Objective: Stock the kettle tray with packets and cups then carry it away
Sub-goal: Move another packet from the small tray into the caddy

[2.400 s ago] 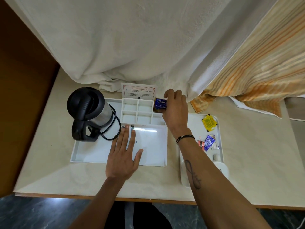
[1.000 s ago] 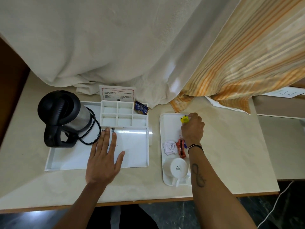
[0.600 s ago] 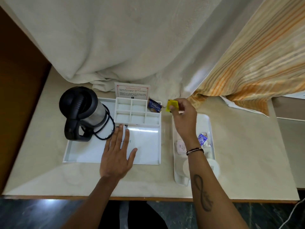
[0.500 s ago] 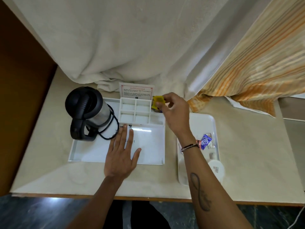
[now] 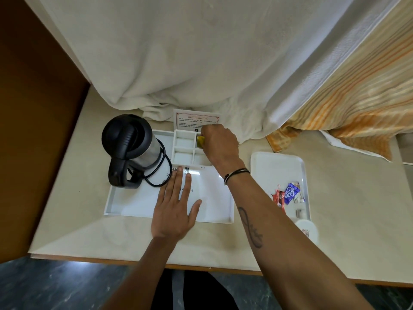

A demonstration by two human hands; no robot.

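Blue packet (image 5: 289, 193) on the side tray (image 5: 277, 168): white lettering, apparently "EveryDay"; lying beside a red sachet (image 5: 279, 199) and a clear wrapper (image 5: 299, 198), print on both too small to read; a white cup (image 5: 307, 229) at the near end of that tray, small mark illegible. Printed card (image 5: 194, 121) propped behind the kettle tray (image 5: 134, 204): red border, lines of text not legible. Kettle tray on the table (image 5: 357, 209): black-lidded kettle (image 5: 129, 146) with coiled cord at left; white divided organizer (image 5: 185, 151) at the back, visible cells empty except the back middle one. Right hand (image 5: 220, 146): fingers closed, pinching a yellow packet (image 5: 200, 141) low in that cell. Left hand (image 5: 175, 209): flat, fingers spread, pressed on the tray floor.
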